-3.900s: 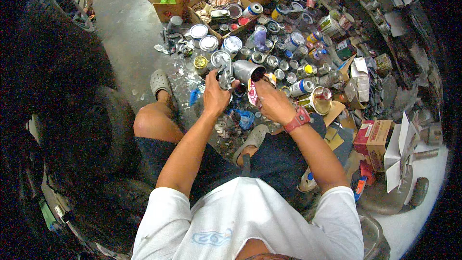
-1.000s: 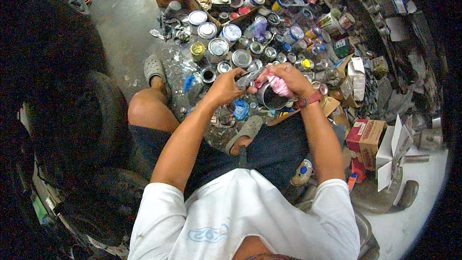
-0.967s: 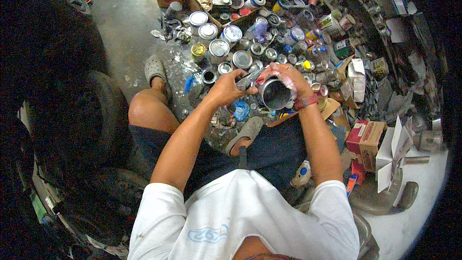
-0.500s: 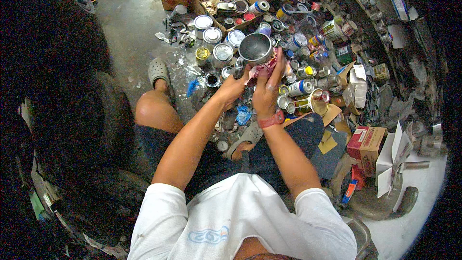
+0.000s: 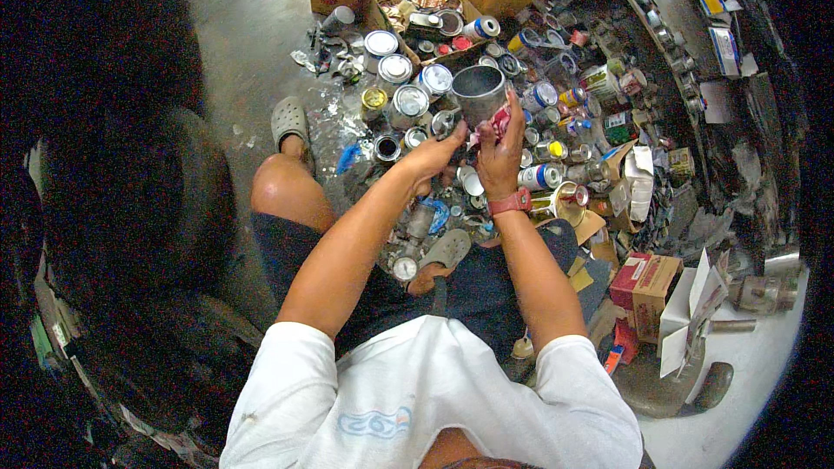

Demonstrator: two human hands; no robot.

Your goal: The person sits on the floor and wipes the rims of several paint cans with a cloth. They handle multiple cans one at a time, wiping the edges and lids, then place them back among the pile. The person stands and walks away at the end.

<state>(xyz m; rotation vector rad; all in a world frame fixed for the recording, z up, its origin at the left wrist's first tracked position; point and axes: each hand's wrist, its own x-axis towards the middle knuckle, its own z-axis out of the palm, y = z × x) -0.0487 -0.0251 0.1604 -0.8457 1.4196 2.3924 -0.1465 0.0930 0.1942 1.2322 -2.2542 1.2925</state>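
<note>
Between my hands is a grey metal cup [image 5: 480, 94], tilted so its wide dark mouth faces up and away and its outer wall shows. My left hand [image 5: 432, 156] is closed at the cup's lower left side; its fingertips are partly hidden, beside a small dark object I cannot make out. My right hand [image 5: 500, 156] presses a crumpled red and pink rag [image 5: 496, 124] against the cup's right side, its fingers running up along the wall. A red watch [image 5: 511, 201] is on my right wrist. Both hands are above the crowd of paint cans.
Paint cans [image 5: 410, 101] and jars crowd the floor ahead and right. Open cardboard boxes [image 5: 514, 2] stand at the back. An open black-filled tin [image 5: 387, 148] sits left of my hands. A red and brown carton [image 5: 648, 287] is at right, a dark tyre [image 5: 187, 208] at left.
The cup has tipped, showing more of its outer wall and less of its inside. My right hand has shifted along its side with the rag. The whole view has moved slightly.
</note>
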